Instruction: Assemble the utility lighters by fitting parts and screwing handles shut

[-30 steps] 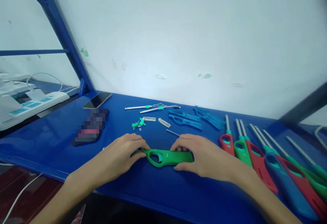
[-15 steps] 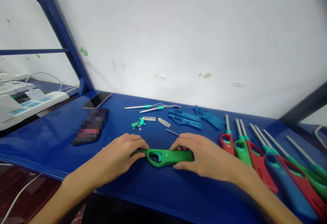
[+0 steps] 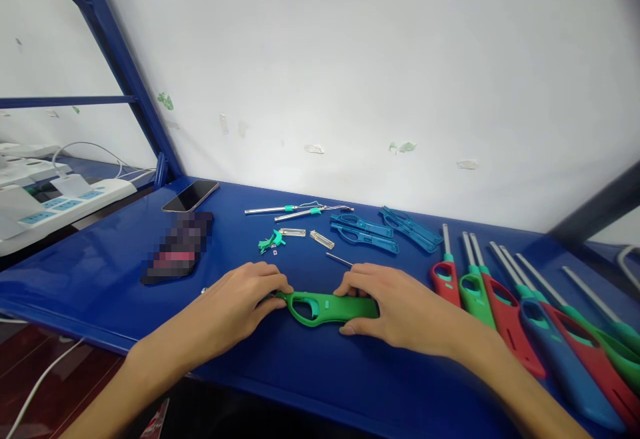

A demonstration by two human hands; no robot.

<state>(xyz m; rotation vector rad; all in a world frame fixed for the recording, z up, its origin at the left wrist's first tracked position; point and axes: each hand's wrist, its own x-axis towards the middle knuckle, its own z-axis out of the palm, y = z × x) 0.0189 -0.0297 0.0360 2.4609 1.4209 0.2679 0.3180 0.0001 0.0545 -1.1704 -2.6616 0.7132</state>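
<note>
A green stick lighter (image 3: 320, 312) lies level just over or on the blue tabletop, its finger loop toward the left. My left hand (image 3: 253, 295) pinches its narrow nozzle end between thumb and fingers, hiding that end. Across the handle's right end, my right hand (image 3: 390, 302) grips with the thumb on the near side and fingers on the far side. Just beyond my right hand lies a thin metal rod, perhaps a screwdriver shaft (image 3: 339, 260), partly hidden. Green trigger pieces (image 3: 273, 242) and two clear fuel tanks (image 3: 321, 239) lie behind the lighter.
Two metal nozzle tubes (image 3: 270, 210) with wires and blue lighter shell halves (image 3: 370, 232) lie toward the wall. Several whole lighters (image 3: 505, 305) line the right side. A phone (image 3: 193, 195) and a blurred dark item (image 3: 175, 252) are at left, near a power strip (image 3: 70, 209).
Both hands keep the same hold on the green lighter. The view has shifted very slightly; nothing else has visibly moved.
</note>
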